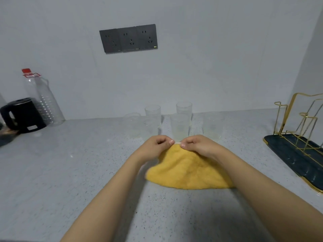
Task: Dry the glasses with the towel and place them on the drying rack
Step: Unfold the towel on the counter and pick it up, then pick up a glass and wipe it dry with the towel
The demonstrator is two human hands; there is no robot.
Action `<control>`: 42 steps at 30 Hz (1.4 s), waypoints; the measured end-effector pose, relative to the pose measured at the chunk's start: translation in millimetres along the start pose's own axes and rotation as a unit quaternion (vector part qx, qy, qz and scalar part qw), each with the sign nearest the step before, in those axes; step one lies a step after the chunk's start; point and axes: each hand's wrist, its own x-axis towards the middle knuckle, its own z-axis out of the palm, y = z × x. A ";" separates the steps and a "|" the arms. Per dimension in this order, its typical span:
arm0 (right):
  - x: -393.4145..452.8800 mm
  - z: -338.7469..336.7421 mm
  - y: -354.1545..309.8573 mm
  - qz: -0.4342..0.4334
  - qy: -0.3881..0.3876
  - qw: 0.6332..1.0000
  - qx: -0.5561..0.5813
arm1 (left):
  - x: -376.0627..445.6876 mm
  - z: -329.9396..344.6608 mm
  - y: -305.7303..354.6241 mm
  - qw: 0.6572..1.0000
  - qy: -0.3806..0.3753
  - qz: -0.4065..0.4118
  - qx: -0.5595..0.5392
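While the speckled grey stone worktop (70, 172) spreads across the whole lower view, a yellow terry towel (188, 172) lies on it near the middle, its far corner lifted. At the right edge stands a gold wire drying rack on a dark tray (297, 154), with no glass on it. A tall clear plastic bottle with a red cap (43, 102) stands at the far left against the wall, and a black electric kettle (22, 116) sits just in front of it. Five clear drinking glasses (180, 126) stand upright in a loose cluster beyond the towel, well apart from the rack. A dark grey triple socket plate (128, 39) is fixed to the wall above them. The left hand (155, 145) and the right hand (197, 145) meet at the towel's raised corner, each grip closed, finger and thumb pinching the small pale tag (177, 142) there.
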 end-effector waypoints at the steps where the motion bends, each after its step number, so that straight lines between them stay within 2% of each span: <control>1: -2.5 -1.6 -0.2 0.009 0.010 1.000 0.011 | -0.7 -5.3 -1.1 0.999 -0.020 -0.030 0.006; 3: -8.5 -3.6 -0.2 0.019 0.024 0.999 0.032 | -3.5 -10.6 -3.8 0.994 -0.066 -0.085 0.027; 5: -15.1 -6.0 -1.7 0.028 0.028 0.999 0.033 | -3.0 -8.2 -7.4 0.993 -0.077 -0.087 0.004; 8: -20.1 -10.5 -4.6 0.058 0.012 0.995 0.085 | -0.1 0.3 0.7 0.993 0.012 -0.066 -0.101; 11: -21.2 -12.4 -11.9 0.119 -0.005 0.972 0.205 | 9.3 10.5 11.3 0.978 0.079 -0.054 -0.186; 14: -18.5 -10.0 -14.4 0.141 -0.065 0.958 0.242 | 20.5 22.6 19.1 0.980 0.072 -0.039 -0.181; 16: -13.1 -6.3 -11.6 0.158 -0.063 0.954 0.248 | 28.1 28.7 19.6 0.982 0.092 -0.040 -0.162; 20: 1.6 1.9 -1.6 0.189 0.018 0.896 0.401 | 40.5 32.8 8.9 0.966 0.224 -0.054 -0.116; 23: 15.2 13.0 3.4 0.194 0.066 0.850 0.485 | 42.7 28.8 -3.3 0.927 0.352 -0.070 -0.113; 26: 30.3 28.0 4.6 0.179 0.094 0.814 0.545 | 47.1 21.7 -17.7 0.894 0.417 -0.123 -0.110; 28: 37.9 35.9 4.6 0.170 0.096 0.792 0.578 | 51.2 17.6 -21.6 0.889 0.416 -0.157 -0.110; 32: 49.4 50.1 8.6 0.163 0.088 0.763 0.620 | 66.8 7.3 -39.2 0.896 0.395 -0.175 -0.104; 42: 49.8 54.0 11.8 0.152 0.083 0.737 0.653 | 79.0 0.4 -50.4 0.912 0.378 -0.120 -0.103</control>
